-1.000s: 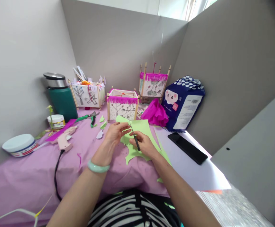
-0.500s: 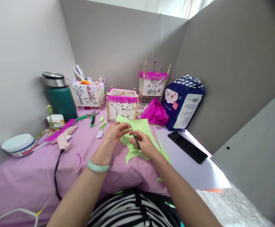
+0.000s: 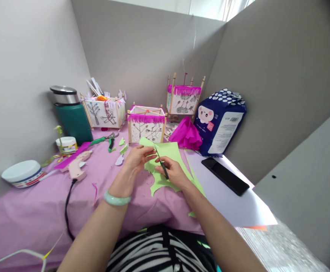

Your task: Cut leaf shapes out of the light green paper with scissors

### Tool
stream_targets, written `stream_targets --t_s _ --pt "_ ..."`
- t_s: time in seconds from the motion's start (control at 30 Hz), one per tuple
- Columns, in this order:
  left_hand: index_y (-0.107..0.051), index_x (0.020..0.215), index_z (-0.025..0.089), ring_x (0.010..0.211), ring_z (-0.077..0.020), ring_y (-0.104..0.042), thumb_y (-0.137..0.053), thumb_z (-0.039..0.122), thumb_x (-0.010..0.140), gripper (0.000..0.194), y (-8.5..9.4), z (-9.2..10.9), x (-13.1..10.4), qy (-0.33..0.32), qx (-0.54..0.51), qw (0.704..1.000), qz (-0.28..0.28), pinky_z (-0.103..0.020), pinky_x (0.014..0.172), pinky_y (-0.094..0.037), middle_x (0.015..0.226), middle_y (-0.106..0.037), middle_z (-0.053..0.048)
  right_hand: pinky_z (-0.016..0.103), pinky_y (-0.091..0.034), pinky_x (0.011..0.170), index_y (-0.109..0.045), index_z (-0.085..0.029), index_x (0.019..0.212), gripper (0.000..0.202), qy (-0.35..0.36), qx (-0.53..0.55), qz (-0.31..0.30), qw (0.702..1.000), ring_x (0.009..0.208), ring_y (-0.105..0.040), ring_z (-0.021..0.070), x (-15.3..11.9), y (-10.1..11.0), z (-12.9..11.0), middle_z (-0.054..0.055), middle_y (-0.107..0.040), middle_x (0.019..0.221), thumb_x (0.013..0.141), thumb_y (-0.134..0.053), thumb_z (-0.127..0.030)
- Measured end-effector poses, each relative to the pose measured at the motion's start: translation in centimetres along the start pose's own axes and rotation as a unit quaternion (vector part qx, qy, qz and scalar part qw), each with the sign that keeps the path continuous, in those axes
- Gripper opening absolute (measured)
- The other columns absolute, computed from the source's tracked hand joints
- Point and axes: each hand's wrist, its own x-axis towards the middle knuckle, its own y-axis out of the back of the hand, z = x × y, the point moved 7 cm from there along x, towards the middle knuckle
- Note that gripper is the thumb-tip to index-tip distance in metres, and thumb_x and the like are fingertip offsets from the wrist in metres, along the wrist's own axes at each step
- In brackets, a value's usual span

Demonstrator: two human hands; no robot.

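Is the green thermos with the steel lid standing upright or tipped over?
Upright. The green thermos with the steel lid stands on its base on the purple tablecloth, lid on top.

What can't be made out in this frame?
Head view only:
- Scissors: handles hidden inside the right hand; whether the blades are open is too small to tell.
- Green paper: its middle is covered by both hands, so the cut line is unseen.
- Left hand: fingertips tucked behind the paper.
- Pack: label print too small.
- Cord: runs off below the table edge.

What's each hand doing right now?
Left hand: closed on the green paper.
Right hand: closed on small scissors.
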Motion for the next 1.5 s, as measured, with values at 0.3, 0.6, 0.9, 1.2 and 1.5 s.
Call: stream_targets --t_s 0.3,0.6,0.9,1.2,1.5 --pt "-0.062 0.063 0.011 0.060 -0.0141 -0.063 -0.077 0.015 0.058 0.016 -0.8 1.4 -0.9 -0.034 0.043 0.998 -0.038 -0.031 0.067 -0.052 0.060 -0.063 -0.001 0.022 -0.024 0.047 -0.059 -0.019 0.095 0.032 0.015 -0.001 0.001 1.000 0.050 -0.031 0.0084 -0.4 -0.1 -0.6 -0.008 -0.040 0.058 0.073 -0.068 -0.040" --pt "-0.059 0.062 0.012 0.059 -0.0157 -0.063 -0.078 0.015 0.056 0.020 -0.7 1.8 -1.1 -0.039 0.060 0.997 -0.027 -0.033 0.065 -0.052 0.058 -0.061 -0.001 0.023 -0.025 0.049 -0.059 -0.020 0.095 0.035 0.019 -0.013 -0.002 1.000 0.052 -0.033 0.0093 -0.4 -0.1 -0.4 -0.007 -0.040 0.059 0.072 -0.069 -0.045" --pt "-0.060 0.063 0.012 0.059 -0.0157 -0.063 -0.077 0.016 0.057 0.018 -0.7 1.7 -1.1 -0.027 0.078 0.996 -0.032 -0.033 0.066 -0.051 0.058 -0.062 -0.001 0.023 -0.026 0.051 -0.060 -0.020 0.096 0.036 0.031 -0.034 0.001 0.999 0.054 -0.034 0.0097 -0.5 -0.1 -0.7 -0.007 -0.041 0.061 0.072 -0.069 -0.045" --pt "-0.058 0.060 0.011 0.058 -0.0154 -0.062 -0.076 0.014 0.056 0.019 -0.7 1.8 -1.2 -0.031 0.085 0.996 -0.025 -0.032 0.064 -0.052 0.057 -0.060 -0.001 0.023 -0.025 0.051 -0.060 -0.020 0.094 0.035 0.034 -0.045 0.003 0.998 0.054 -0.033 0.0098 -0.5 0.0 -0.5 -0.007 -0.040 0.060 0.073 -0.069 -0.047" --pt "-0.059 0.061 0.012 0.058 -0.0152 -0.063 -0.077 0.015 0.057 0.019 -0.5 1.6 -1.0 -0.027 0.074 0.996 -0.035 -0.033 0.066 -0.052 0.058 -0.060 0.000 0.023 -0.025 0.051 -0.060 -0.021 0.093 0.034 0.031 -0.045 0.006 0.998 0.053 -0.032 0.0101 -0.5 0.1 -0.4 -0.007 -0.038 0.058 0.072 -0.069 -0.047"
